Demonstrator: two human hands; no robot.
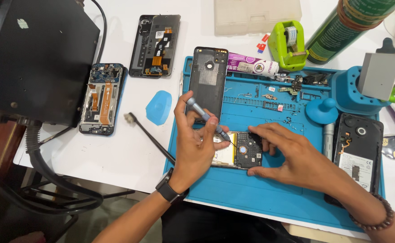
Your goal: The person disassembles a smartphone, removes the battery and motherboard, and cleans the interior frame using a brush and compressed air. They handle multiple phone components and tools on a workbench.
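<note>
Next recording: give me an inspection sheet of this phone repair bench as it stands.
Surface: blue work mat on a white table.
Job's things: opened phone on the mat; screwdriver tip on it.
Clutter: phone back cover, two opened phones, blue pick, tape dispenser, spray can.
Grips: left hand holds the screwdriver; right hand steadies the phone.
Cables: black hose below the black unit.
Surroundings: nothing seen.
</note>
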